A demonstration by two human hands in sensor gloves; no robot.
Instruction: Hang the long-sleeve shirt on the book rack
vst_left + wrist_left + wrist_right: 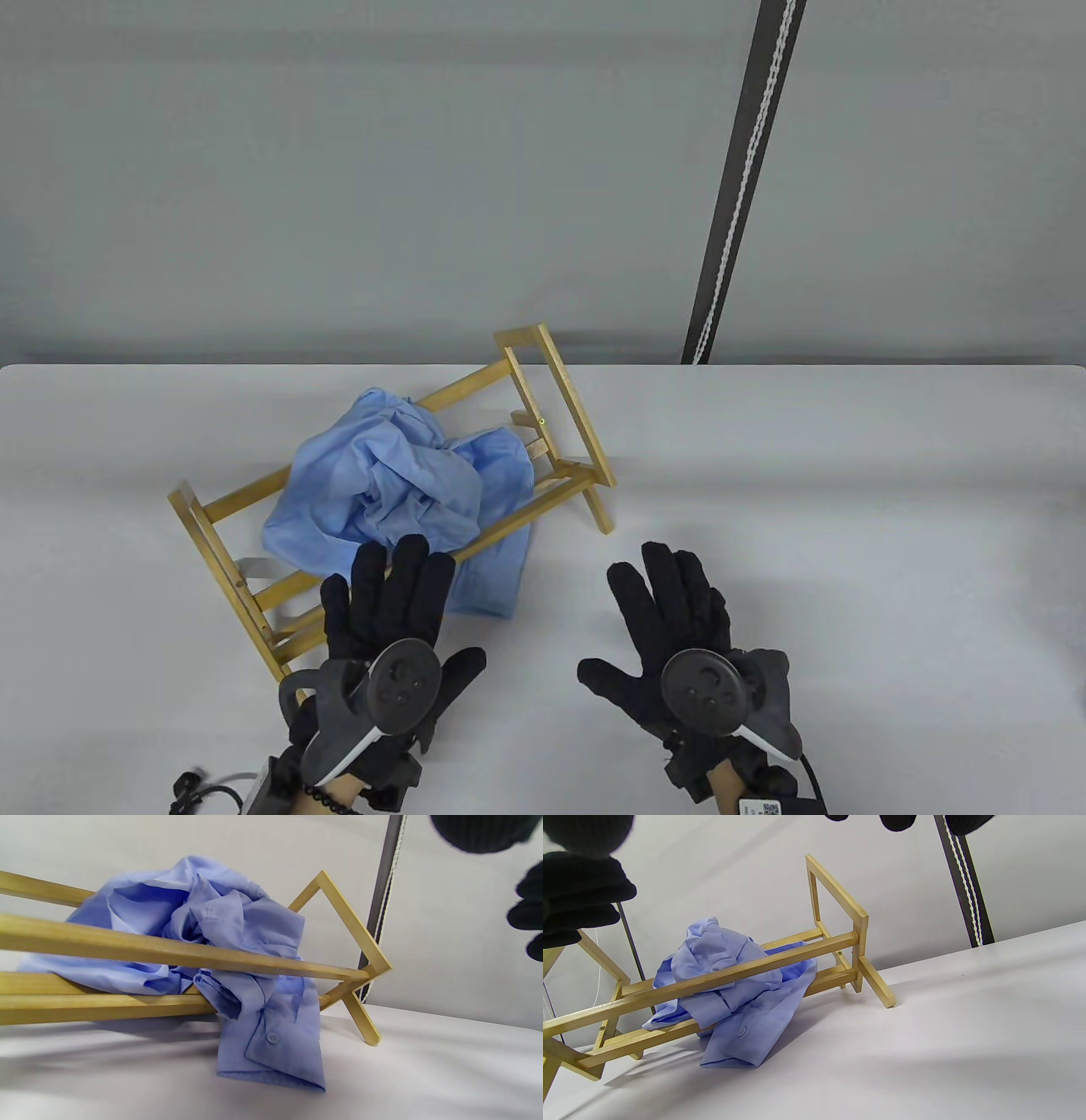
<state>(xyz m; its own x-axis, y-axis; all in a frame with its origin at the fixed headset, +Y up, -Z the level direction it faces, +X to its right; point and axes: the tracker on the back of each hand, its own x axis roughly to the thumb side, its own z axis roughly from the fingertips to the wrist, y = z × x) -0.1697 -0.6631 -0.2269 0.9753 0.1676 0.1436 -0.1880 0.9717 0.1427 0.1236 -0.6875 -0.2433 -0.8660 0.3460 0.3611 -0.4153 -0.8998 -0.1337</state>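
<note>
A crumpled light-blue long-sleeve shirt [386, 492] lies bunched inside the wooden book rack [556, 407], draped over its front rails, with a cuff hanging down onto the table [271, 1052]. The rack stands diagonally on the white table. My left hand [386, 624] is open, fingers spread flat, just in front of the rack's front rail and the hanging cuff, holding nothing. My right hand [674, 624] is open and empty over the bare table, to the right of the rack. The shirt [729, 984] and rack [840, 899] also show in the right wrist view.
A grey wall rises behind the table, with a dark vertical strip and a white bead cord [747, 178] at the right. The white table [848, 492] stretches bare to the right of the rack.
</note>
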